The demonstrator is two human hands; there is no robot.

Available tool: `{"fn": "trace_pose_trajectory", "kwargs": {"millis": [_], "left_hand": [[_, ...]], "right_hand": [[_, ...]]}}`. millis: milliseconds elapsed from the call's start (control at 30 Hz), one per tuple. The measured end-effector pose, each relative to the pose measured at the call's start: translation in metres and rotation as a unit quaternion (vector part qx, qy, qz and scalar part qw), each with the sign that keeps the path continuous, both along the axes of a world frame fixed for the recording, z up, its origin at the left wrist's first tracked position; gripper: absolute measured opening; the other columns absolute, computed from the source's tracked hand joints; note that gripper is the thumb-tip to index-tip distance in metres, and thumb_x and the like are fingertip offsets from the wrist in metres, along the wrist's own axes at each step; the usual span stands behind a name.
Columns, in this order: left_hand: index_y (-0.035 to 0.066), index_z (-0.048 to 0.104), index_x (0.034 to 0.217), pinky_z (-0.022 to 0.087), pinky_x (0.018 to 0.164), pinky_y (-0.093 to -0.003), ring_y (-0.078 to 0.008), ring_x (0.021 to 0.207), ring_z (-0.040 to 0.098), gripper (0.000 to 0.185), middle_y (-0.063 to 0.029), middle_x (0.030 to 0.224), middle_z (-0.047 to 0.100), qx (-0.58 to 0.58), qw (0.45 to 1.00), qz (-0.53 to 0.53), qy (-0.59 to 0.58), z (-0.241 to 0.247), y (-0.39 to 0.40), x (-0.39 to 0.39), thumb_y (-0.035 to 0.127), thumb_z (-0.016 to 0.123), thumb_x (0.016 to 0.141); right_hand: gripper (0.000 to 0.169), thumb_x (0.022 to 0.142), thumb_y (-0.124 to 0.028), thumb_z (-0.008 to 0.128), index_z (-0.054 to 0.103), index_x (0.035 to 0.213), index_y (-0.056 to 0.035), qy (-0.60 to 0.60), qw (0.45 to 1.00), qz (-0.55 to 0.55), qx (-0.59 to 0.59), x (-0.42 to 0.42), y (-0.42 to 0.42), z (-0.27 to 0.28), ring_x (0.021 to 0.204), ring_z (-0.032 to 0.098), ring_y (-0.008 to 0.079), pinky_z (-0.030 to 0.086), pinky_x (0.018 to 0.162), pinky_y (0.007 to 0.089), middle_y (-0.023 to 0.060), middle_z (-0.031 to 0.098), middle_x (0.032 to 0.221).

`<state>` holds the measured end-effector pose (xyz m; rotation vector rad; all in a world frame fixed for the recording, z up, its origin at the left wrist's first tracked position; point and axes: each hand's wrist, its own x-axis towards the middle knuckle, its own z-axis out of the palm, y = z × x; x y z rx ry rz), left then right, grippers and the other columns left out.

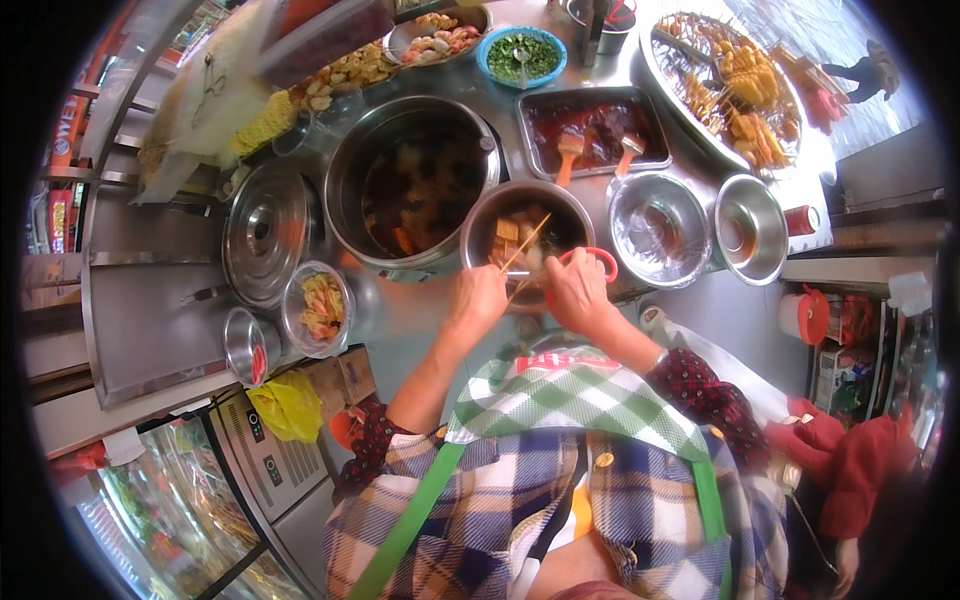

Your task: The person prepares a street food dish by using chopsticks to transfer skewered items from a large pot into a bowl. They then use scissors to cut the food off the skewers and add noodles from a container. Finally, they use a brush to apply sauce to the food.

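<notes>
My left hand [478, 300] grips a wooden skewer [526, 242] over the near rim of a steel bowl [474, 225]. Cut pieces of food [514, 232] lie inside that bowl. Beside it, my right hand [581, 291] is closed around red-handled scissors [609, 262], whose blades reach towards the left hand. Thin sticks show between the two hands; their lower ends are partly hidden. A large steel pot [334, 176] of dark broth stands to the left of the bowl, and a tray [600, 174] of red sauce with two brushes [570, 150] lies behind it.
A bowl lined with plastic [660, 229] and a smaller steel bowl [750, 225] stand right. Far right is a large round tray [795, 97] of skewered food. A pot lid [262, 232] and a bowl of food pieces [321, 307] are left. Another person's red sleeve [862, 465] shows at lower right.
</notes>
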<state>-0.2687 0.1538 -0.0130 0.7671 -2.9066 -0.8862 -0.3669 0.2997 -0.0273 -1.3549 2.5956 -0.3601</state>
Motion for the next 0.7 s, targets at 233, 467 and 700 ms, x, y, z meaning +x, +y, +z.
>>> {"fn": "trace_pose_trajectory", "kwargs": {"millis": [233,467,700], "left_hand": [[-0.002,0.061,0.071,0.046,0.059,-0.0437,-0.0377,0.063,0.058,0.019,-0.0231,0.065,0.058,0.002,0.999,0.013,-0.029,0.019,0.008,0.012,0.014,0.054,0.079],[-0.002,0.055,0.067,0.042,0.054,-0.0439,-0.0389,0.06,0.055,0.019,-0.0231,0.063,0.054,-0.012,0.999,-0.013,-0.042,0.085,0.01,0.039,0.013,0.056,0.078],[-0.002,0.046,0.074,0.039,0.047,-0.0336,-0.0268,0.05,0.05,0.014,-0.0187,0.059,0.051,0.081,0.997,0.008,-0.004,0.09,-0.022,0.049,0.01,0.047,0.082]], "right_hand": [[0.026,0.068,-0.023,0.063,0.053,0.087,-0.0071,0.002,0.999,-0.009,0.052,0.001,-0.004,-0.002,0.077,0.052,0.0292,0.04,0.064,0.0384,0.0177,0.048,0.084],[0.026,0.067,-0.019,0.06,0.056,0.09,-0.0081,0.013,0.997,0.006,0.077,-0.01,-0.018,0.005,0.081,0.05,0.0282,0.038,0.066,0.0386,0.0165,0.049,0.086],[0.03,0.065,-0.022,0.062,0.056,0.091,-0.0078,0.014,0.997,-0.014,0.074,-0.018,-0.008,0.004,0.085,0.05,0.0289,0.037,0.07,0.0394,0.0174,0.05,0.088]]}}
